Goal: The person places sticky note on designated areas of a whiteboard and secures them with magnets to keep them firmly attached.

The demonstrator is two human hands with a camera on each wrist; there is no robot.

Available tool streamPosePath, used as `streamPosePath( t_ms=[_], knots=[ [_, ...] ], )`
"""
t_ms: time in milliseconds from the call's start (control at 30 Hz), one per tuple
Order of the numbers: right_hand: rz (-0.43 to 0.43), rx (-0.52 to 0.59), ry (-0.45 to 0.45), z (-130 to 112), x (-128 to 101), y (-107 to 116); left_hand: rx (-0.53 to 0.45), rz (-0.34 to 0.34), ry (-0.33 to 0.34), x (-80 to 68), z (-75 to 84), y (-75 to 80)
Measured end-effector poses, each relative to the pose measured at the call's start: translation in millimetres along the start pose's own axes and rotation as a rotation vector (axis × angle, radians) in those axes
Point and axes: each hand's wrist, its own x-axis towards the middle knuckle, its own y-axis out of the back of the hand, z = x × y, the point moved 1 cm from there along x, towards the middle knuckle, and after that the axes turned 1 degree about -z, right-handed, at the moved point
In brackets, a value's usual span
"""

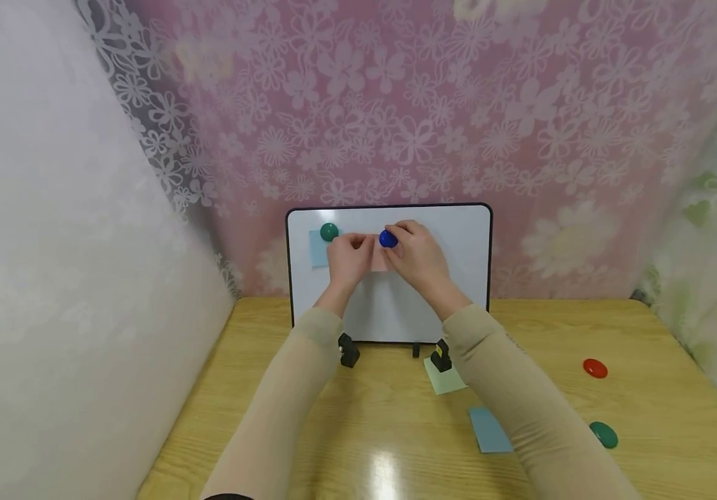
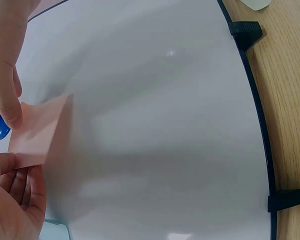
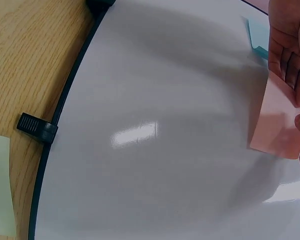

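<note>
A pink sticky note (image 1: 380, 261) lies against the upper middle of a whiteboard (image 1: 396, 312). My left hand (image 1: 349, 262) pinches the note's left edge between thumb and fingers. In my right hand (image 1: 422, 257) is a round blue magnet (image 1: 388, 239), gripped by thumb and fingertips at the note's top edge. The left wrist view shows the note (image 2: 37, 131) bowed, its lower edge standing off the board. To the left, a green magnet (image 1: 329, 231) sits on the top of a light blue note (image 1: 317, 250), partly covered by my left hand.
Black feet (image 1: 349, 351) hold the board upright on the wooden table (image 1: 358, 430). On the table lie a pale green note (image 1: 444, 378), a blue note (image 1: 490, 430) partly under my right sleeve, a red magnet (image 1: 595, 368) and a green magnet (image 1: 604, 435). Patterned curtain (image 1: 396, 125) hangs behind.
</note>
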Motion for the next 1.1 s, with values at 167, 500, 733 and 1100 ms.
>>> streamPosePath(
  t_ms=[167, 500, 733, 1100],
  knots=[
    [-0.023, -0.029, -0.018, 3.0, -0.3, 0.6, -0.013, 0.013, 0.046, 0.2, 0.0, -2.3],
    [-0.063, -0.059, -0.076, 7.2, 3.5, -4.8, -0.027, 0.054, 0.03, -1.6, 1.4, -10.1],
    [-0.091, -0.073, -0.092, 4.1, 8.9, -6.9, -0.032, 0.098, 0.034, -0.7, 0.5, -13.5],
    [-0.136, -0.068, -0.139, -3.8, 17.0, -5.4, -0.024, 0.146, 0.016, 2.2, -0.5, -15.3]
  ],
)
